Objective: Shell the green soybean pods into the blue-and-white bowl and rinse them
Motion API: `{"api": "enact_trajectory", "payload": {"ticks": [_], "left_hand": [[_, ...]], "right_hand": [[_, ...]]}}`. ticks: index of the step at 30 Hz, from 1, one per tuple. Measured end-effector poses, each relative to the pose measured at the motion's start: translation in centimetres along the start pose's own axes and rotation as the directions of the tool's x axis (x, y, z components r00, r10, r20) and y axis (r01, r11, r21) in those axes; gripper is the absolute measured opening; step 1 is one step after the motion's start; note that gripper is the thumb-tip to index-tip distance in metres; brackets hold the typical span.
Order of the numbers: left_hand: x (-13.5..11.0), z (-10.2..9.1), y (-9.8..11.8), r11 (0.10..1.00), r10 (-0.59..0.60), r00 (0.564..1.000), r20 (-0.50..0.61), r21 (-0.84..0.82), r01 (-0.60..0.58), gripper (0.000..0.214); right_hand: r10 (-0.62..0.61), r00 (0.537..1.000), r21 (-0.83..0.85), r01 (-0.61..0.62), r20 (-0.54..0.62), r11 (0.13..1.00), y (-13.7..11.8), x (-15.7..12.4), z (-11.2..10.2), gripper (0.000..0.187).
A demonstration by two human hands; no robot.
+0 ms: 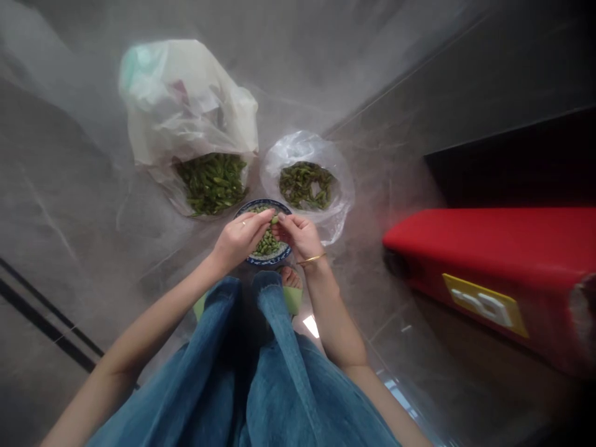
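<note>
Both my hands meet above a blue-and-white bowl (pixel 284 256) that holds shelled green beans (pixel 267 244). A small green bean pod (pixel 274 220) is pinched between their fingertips. My left hand (pixel 239 239), with a ring on one finger, grips the pod from the left. From the other side my right hand (pixel 300 234), a gold bangle at its wrist, has thumb and fingers closed on the same pod. Both hands cover part of the bowl, and whether the pod is split cannot be made out.
A large white plastic bag (pixel 186 112) of green pods (pixel 214 183) lies at the far left. Right of it sits a clear plastic bag (pixel 342 180) with darker pods or husks (pixel 305 180). A red object (pixel 488 242) with a yellow label stands at right. My knees are below the bowl.
</note>
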State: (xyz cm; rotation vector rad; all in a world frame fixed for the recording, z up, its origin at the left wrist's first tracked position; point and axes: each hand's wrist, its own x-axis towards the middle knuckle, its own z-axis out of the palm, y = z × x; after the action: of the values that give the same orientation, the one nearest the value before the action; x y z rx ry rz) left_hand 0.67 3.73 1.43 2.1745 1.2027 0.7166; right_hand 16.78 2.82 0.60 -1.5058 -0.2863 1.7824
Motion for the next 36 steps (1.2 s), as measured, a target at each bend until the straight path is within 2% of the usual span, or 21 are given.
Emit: {"api": "enact_trajectory", "payload": {"ticks": [4,7,11,15,19,23,27,30,33,36], "left_hand": [[-0.3,-0.1,0.0,0.999,-0.044,0.998,0.045,0.008,0.043,0.027],[-0.6,0.2,-0.2,0.998,-0.052,0.998,0.026,0.037,0.051,0.030],[-0.8,0.5,-0.6,0.994,0.007,1.000,0.027,0.109,-0.010,0.034],[-0.9,0.6,-0.7,0.985,0.029,0.997,0.073,0.168,-0.041,0.034],[-1.2,0.7,-0.7,0.962,0.099,0.990,0.104,0.243,-0.122,0.033],[-1.4,1.1,-0.5,0.943,0.116,0.991,0.067,0.305,-0.131,0.032],[-1.0,1.0,-0.3,0.974,0.039,0.999,0.000,0.224,-0.038,0.027],[-0.5,0.2,-0.1,0.989,-0.137,0.991,-0.004,0.050,0.137,0.028],[0.0,-0.8,-0.1,0.919,-0.366,0.929,0.053,-0.135,0.370,0.035],[0.3,-1.3,-0.4,0.821,-0.503,0.859,0.095,-0.257,0.510,0.032]], "right_hand": [[-0.005,0.998,0.065,0.009,-0.066,0.998,0.9,0.0,1.3,0.038],[-0.029,0.994,0.119,0.042,-0.107,0.992,1.6,-0.1,1.9,0.038],[-0.044,0.982,0.178,0.077,-0.184,0.981,2.4,-0.3,2.5,0.039],[-0.036,0.982,0.219,0.077,-0.186,0.973,2.9,-0.2,2.7,0.035],[-0.049,0.974,0.224,0.100,-0.222,0.969,3.2,-0.1,2.8,0.038],[-0.071,0.968,0.192,0.119,-0.243,0.974,3.5,-0.1,2.9,0.040],[-0.128,0.959,0.138,0.167,-0.253,0.976,4.0,-0.2,2.9,0.040],[-0.176,0.953,0.091,0.204,-0.247,0.975,4.2,-0.2,3.0,0.040],[-0.244,0.947,0.021,0.254,-0.210,0.967,4.4,-0.2,3.1,0.037],[-0.301,0.940,-0.037,0.299,-0.158,0.953,4.6,-0.2,3.1,0.033]]}}
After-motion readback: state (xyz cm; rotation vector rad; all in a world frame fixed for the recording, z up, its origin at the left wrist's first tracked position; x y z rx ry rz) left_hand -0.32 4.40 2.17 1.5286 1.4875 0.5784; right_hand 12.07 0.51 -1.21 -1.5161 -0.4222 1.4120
